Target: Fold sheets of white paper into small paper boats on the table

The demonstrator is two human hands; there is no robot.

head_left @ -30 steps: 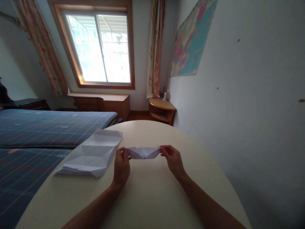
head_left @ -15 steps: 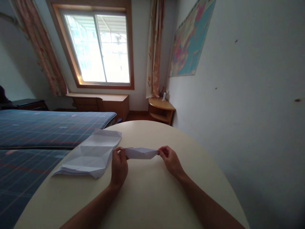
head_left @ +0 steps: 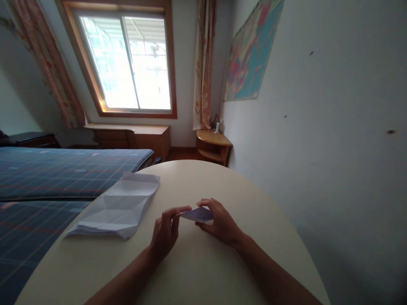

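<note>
A small folded white paper (head_left: 197, 214) with a pointed left end is held between my two hands above the round table (head_left: 203, 262). My left hand (head_left: 165, 228) pinches its left tip between fingers and thumb. Around its right part my right hand (head_left: 221, 222) is closed, fingers over the far edge and thumb under the near edge, hiding the right end. To the left lies a stack of creased white paper sheets (head_left: 117, 207), apart from both hands.
A bed with a blue checked cover (head_left: 63, 173) stands along the table's left side. Behind are a wooden desk (head_left: 149, 135) under the window and a corner shelf (head_left: 213, 140). The white wall (head_left: 333, 169) rises on the right, with a map (head_left: 251, 55) on it.
My right hand has shifted from pinching the paper's right tip to gripping round its right part. My left hand moved right, and the hands are closer together. The view shifted slightly.
</note>
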